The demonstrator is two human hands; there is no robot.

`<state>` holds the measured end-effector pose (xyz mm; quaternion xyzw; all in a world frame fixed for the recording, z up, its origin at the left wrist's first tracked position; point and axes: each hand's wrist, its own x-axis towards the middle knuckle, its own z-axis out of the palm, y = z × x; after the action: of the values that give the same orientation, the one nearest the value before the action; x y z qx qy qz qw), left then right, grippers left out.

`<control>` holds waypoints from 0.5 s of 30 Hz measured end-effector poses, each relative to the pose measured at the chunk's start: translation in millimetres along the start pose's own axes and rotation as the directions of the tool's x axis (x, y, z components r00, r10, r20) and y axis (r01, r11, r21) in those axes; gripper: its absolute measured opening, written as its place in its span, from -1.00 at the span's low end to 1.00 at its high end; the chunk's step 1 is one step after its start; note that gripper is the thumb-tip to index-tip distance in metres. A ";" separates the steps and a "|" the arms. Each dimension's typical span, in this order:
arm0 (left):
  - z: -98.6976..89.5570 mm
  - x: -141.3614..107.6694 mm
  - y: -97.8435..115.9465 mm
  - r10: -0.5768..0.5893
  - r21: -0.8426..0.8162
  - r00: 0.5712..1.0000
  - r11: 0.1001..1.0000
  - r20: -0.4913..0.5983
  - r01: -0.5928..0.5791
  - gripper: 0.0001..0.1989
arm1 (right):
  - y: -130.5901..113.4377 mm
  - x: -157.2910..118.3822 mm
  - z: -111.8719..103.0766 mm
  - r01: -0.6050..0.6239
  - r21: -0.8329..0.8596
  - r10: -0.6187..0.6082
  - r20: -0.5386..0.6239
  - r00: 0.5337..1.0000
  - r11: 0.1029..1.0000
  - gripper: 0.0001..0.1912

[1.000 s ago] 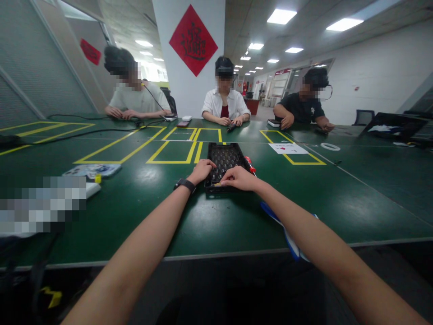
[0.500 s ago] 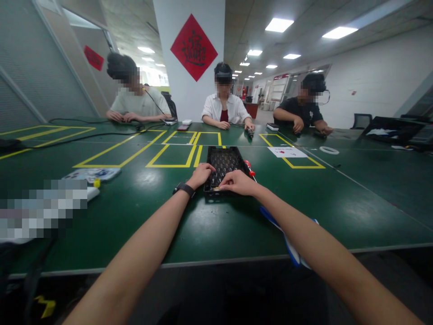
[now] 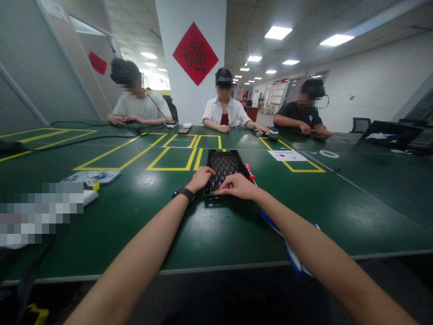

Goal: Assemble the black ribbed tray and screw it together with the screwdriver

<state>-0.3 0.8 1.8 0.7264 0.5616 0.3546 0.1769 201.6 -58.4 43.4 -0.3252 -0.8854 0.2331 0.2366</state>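
Observation:
A black open case [image 3: 226,163] with rows of small metallic parts inside lies on the green table [image 3: 216,239]. On its left edge rests my left hand [image 3: 202,178], its fingers curled over the rim. My right hand [image 3: 236,185] reaches over the near right corner, thumb and forefinger pinched on a small yellowish piece [image 3: 217,192] at the case's near end. Beside the case on the right lies a red-handled screwdriver [image 3: 250,172], partly hidden by the case and my right hand.
Three people sit across the table. A white paper [image 3: 287,155] and a white ring [image 3: 329,154] lie to the right. A blue and white item [image 3: 292,253] is under my right forearm. Patterned packets [image 3: 91,177] and black cables [image 3: 101,136] are at left.
The view has tilted slightly, so the scene sits a little lower. My hands stay at the case. The middle person's hand has moved with a tool toward the white box on the right.

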 end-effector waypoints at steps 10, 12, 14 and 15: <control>0.5 0.5 -2.0 0.008 0.018 1.000 1.000 0.000 -0.008 -0.64 | -1.1 0.1 -1.3 0.008 -0.027 -0.008 0.013 1.000 1.000 -0.76; 1.0 1.0 -3.0 0.014 0.004 1.000 1.000 0.000 -0.014 -0.64 | -1.2 -0.4 -1.2 0.001 -0.004 -0.001 0.000 1.000 1.000 -0.75; 1.4 1.2 -3.6 0.016 -0.007 1.000 1.000 -0.002 -0.016 -0.64 | -0.9 -0.5 -0.9 -0.016 0.018 0.015 0.007 1.000 1.000 -0.73; 1.4 1.0 -3.5 0.014 -0.008 1.000 1.000 -0.006 -0.015 -0.64 | -0.5 -0.3 -0.8 -0.024 0.022 0.023 0.012 1.000 0.999 -0.73</control>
<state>-1.6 3.0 -1.1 0.7286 0.5554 0.3604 0.1756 202.0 -58.8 44.2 -0.3315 -0.8803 0.2477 0.2321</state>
